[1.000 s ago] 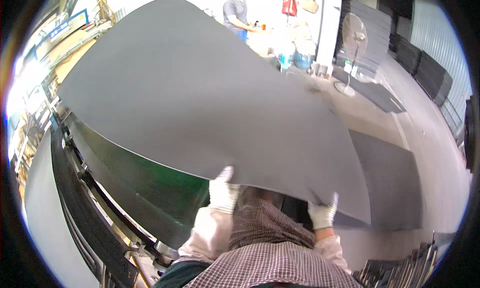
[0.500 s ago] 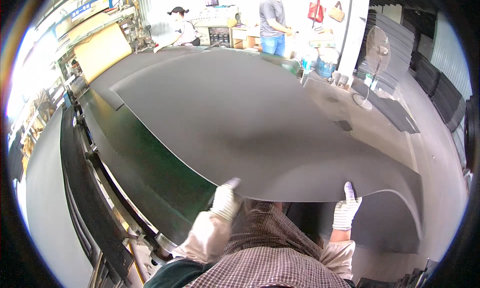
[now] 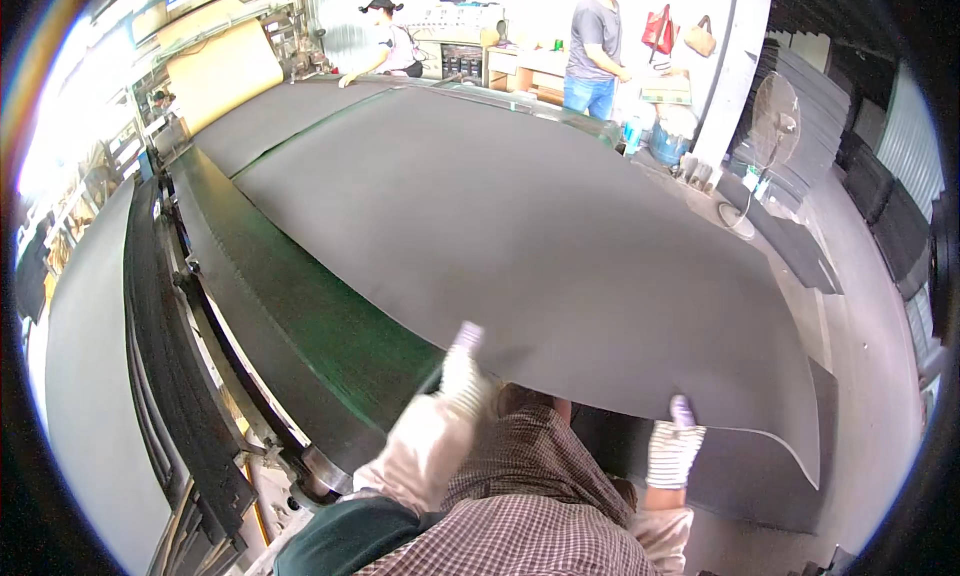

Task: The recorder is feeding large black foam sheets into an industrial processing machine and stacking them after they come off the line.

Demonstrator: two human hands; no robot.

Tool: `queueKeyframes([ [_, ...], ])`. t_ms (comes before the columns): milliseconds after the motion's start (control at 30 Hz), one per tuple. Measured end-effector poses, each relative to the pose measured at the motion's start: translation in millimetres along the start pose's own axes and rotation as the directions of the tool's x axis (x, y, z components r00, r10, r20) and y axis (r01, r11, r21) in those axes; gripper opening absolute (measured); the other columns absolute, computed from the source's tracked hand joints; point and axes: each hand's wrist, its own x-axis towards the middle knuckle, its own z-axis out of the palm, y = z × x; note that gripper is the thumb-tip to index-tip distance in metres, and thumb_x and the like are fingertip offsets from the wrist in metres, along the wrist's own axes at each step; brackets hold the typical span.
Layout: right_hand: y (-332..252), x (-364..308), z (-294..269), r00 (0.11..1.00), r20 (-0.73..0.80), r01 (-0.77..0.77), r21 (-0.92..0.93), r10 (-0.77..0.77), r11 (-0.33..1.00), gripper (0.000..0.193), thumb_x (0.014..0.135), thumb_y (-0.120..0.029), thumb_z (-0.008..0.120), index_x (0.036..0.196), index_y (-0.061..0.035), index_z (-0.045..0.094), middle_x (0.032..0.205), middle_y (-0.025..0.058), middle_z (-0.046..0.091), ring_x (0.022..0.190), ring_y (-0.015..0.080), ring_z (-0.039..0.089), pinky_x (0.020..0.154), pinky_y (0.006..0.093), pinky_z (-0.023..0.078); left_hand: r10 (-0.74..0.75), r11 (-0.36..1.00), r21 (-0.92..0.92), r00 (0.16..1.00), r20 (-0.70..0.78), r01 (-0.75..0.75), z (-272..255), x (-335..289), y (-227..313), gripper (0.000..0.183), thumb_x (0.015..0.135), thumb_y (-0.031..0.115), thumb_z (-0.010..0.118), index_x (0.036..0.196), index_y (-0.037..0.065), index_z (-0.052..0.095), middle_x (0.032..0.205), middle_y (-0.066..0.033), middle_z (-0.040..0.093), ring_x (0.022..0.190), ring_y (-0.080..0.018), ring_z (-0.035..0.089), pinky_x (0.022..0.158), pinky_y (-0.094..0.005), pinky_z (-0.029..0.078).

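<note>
A large, thin, dark grey sheet [image 3: 520, 236] stretches away from me over a green conveyor belt [image 3: 330, 321]. My left hand [image 3: 463, 381], in a white striped glove with a purple thumb tip, grips the sheet's near edge, thumb on top. My right hand [image 3: 674, 446], gloved alike, pinches the same edge farther right. Both hands' fingers are mostly hidden beneath the sheet. Beyond my right hand the sheet's corner droops over another dark sheet [image 3: 745, 486] lower down. A narrow green gap separates the held sheet from a second grey sheet [image 3: 285, 116] farther along the belt.
Along my left runs the conveyor's metal side rail [image 3: 225, 336], with a pale sheet [image 3: 85, 356] outside it. At the far end are a person in a cap [image 3: 385, 46] and a standing person in grey [image 3: 595, 51]. A fan [image 3: 776, 121] stands at right, near stacked dark sheets [image 3: 880, 191].
The held sheet has shifted toward me and flattened at its far end, where it overlapped the second sheet; a green gap now shows there. My right hand sits slightly lower and further left.
</note>
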Motion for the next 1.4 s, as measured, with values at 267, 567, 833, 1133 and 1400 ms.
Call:
queueKeyframes([
  [267,-1.4,10.8,-18.8,0.997,-0.068,-0.001,0.277,0.021,0.961,0.066,0.074,-0.045,0.072,0.12,-0.0099,0.04,0.105,0.0064,0.05,0.088,0.0234,0.052,0.096,0.0477,0.036,-0.025,0.985,-0.173,1.0,0.002,0.025,-23.2,36.5,16.3,0.022,0.091,0.015,0.055,0.104,-0.002,0.055,0.102,-0.0132,0.062,0.098,-0.0264,0.058,0.089,-0.0386,0.049],
  [567,51.9,-3.3,18.2,0.937,0.242,-0.181,-0.279,0.251,0.943,0.015,0.084,-0.012,0.064,0.096,-0.0033,0.067,0.099,0.0119,0.068,0.093,0.0193,0.064,0.08,0.0301,0.049,-0.001,0.796,0.602,0.995,-0.098,0.06,39.3,-24.1,-55.3,0.03,0.083,0.025,0.066,0.104,0.008,0.055,0.084,-0.0047,0.056,0.067,-0.0166,0.052,0.06,-0.0311,0.048],
  [833,145.6,81.1,-216.0,0.865,-0.418,-0.477,-0.508,0.278,0.717,0.027,0.079,-0.018,0.069,0.1,-0.0016,0.067,0.091,0.0109,0.068,0.084,0.0193,0.064,0.078,0.0286,0.049,0.417,0.441,0.897,0.892,-0.177,-0.028,-49.3,62.9,49.4,0.034,0.089,0.026,0.059,0.108,-0.002,0.058,0.081,-0.0061,0.055,0.071,-0.0128,0.048,0.058,-0.0267,0.041],
  [1133,328.9,166.7,-469.7,0.36,-0.907,-0.794,-0.175,0.219,0.582,0.041,0.079,-0.029,0.07,0.108,-0.0004,0.062,0.088,0.0118,0.066,0.074,0.0226,0.061,0.071,0.034,0.048,0.471,-0.544,0.73,0.569,0.674,-0.414,48.8,118.6,-5.1,0.065,0.083,0.011,0.063,0.138,0.002,0.03,0.125,-0.017,0.05,0.11,-0.0291,0.053,0.091,-0.0397,0.048],
  [1400,339.4,256.0,-439.9,-0.244,-0.921,-0.861,0.35,0.305,0.369,0.07,0.07,-0.045,0.076,0.117,0.0024,0.057,0.122,0.0183,0.057,0.117,0.0306,0.052,0.099,0.0356,0.038,-0.029,-0.685,0.528,0.743,0.669,-0.502,92.4,217.1,-198.2,0.058,0.088,0.01,0.055,0.136,-0.008,0.028,0.129,-0.0245,0.047,0.119,-0.0324,0.048,0.099,-0.0395,0.04],
])
